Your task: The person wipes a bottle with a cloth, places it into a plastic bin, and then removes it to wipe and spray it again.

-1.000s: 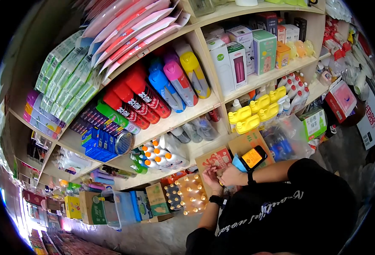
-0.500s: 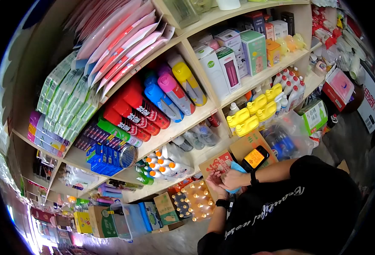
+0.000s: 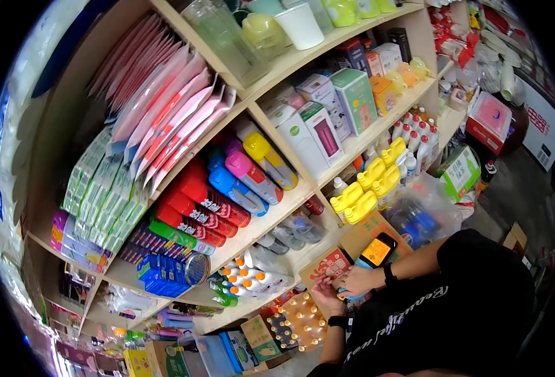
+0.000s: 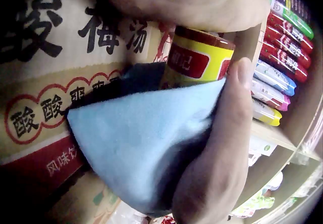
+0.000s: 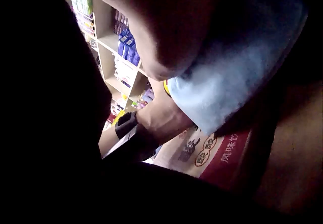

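My two hands meet over the cartons, in the lower right of the head view. My left hand (image 3: 327, 294) holds a small round container (image 4: 197, 62) with a yellow and red label and a brownish-red rim. A light blue cloth (image 4: 136, 128) wraps round its lower part, covering it. My right hand (image 3: 356, 281) grips the cloth, which in the right wrist view hangs below the fingers in deep shade. Just beyond my right hand is a black object with an orange label (image 3: 376, 251). Fingers partly hide the container's top.
A carton (image 3: 329, 267) with red print stands behind the hands. Packed bottles with pale caps (image 3: 302, 320) lie to the left. Shelves above hold yellow jugs (image 3: 373, 173), red spray cans (image 3: 195, 210) and boxes (image 3: 353, 99). A plastic bag of blue-capped bottles (image 3: 419, 217) stands at right.
The head view has shifted, so the shelves sit lower and slightly differently tilted. Both hands stay together; the blue cloth has moved from above the right hand to lower beside its wrist.
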Demonstrator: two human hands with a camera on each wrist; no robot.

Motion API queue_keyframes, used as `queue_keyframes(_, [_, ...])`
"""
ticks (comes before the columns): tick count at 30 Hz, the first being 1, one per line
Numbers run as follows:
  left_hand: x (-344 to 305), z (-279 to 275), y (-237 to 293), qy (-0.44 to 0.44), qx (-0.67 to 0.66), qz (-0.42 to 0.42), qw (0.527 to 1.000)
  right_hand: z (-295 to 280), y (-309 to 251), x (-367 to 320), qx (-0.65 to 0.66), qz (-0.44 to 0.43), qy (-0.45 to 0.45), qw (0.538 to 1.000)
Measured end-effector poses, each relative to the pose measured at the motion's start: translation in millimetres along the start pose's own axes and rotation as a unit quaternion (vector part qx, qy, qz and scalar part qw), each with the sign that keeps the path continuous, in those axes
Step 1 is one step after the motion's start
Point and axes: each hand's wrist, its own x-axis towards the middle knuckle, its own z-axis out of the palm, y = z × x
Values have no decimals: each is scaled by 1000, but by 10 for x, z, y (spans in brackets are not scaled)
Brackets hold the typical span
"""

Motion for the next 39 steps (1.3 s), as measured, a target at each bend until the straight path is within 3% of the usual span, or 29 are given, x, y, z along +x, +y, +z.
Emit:
queue_keyframes(3, [-66,106,99,8,5,10,1000,-178,68,-77,-30,-12,-40,999])
queue_keyframes(8, [-43,113,90,-38,79,73,994,-269,123,-161,19,2,-19,1000])
queue_keyframes(10, [-133,280,282,-12,17,-20,1000,-357,166,-227,9,-38,101,994])
queue_keyframes(13, [-55,76,111,-23,11,-12,1000,-350,231,-350,-17,-33,64,997])
queue_keyframes(19, [-180,336,304,-27,20,-16,999,-455,283,-462,23,0,133,991])
queue_keyframes(23, [-204,370,343,-12,39,-17,999,-571,322,-550,121,59,100,986])
queue_keyframes(28, [-314,653,506,12,47,-22,999,-628,440,-677,107,57,94,988])
queue_keyframes(39, [-258,578,397,0,61,-33,998,-748,574,-887,98,54,134,985])
